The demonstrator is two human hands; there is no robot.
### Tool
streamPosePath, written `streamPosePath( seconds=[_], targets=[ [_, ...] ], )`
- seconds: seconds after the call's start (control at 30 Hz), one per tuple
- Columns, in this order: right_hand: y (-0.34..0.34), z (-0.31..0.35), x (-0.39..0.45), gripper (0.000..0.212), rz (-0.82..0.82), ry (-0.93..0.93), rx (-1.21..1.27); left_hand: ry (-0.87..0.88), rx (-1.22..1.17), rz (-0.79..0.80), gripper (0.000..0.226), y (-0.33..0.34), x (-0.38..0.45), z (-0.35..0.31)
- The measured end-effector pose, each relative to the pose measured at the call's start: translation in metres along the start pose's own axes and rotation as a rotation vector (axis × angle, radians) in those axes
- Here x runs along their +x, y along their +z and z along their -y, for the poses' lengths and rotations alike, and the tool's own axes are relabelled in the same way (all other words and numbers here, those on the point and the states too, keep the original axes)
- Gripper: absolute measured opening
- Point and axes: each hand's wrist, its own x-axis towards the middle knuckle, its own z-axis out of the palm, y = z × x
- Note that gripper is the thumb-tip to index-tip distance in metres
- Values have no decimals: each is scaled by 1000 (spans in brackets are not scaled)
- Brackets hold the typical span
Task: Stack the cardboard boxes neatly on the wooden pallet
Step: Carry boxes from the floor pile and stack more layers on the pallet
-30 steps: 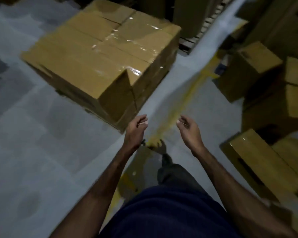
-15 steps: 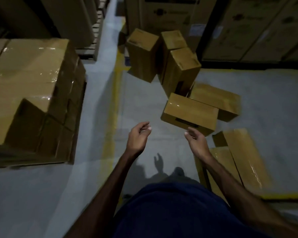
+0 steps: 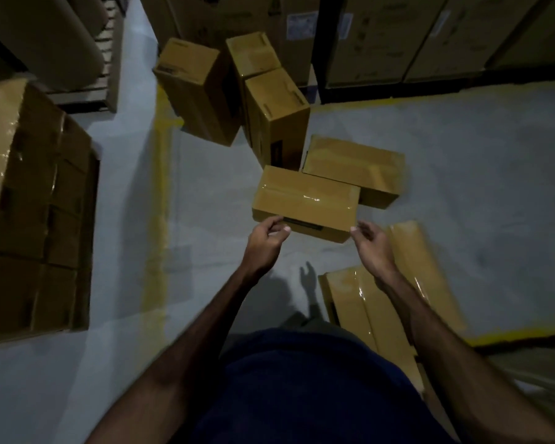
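Already a block of taped boxes (image 3: 29, 193) stands stacked at the left, its pallet hidden beneath. Much remains: several loose boxes lie scattered on the floor (image 3: 462, 187) ahead, some upright, some flat. Both hands reach for the nearest box (image 3: 305, 200); the left hand (image 3: 265, 243) and right hand (image 3: 370, 245) hover at its near corners, fingers loosely curled, each grip apart and holding nothing yet.

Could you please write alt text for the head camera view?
A person's left hand and right hand reach, empty, toward a taped cardboard box on the grey floor; other boxes lie around it, and a stacked load stands at left.
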Motion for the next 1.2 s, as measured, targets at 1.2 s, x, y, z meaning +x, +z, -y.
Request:
streamPosePath(
  seconds=[1.2],
  targets=[
    [350, -46, 682, 39, 588, -120, -954, -925, -1032, -337, 59, 90, 519, 292]
  ],
)
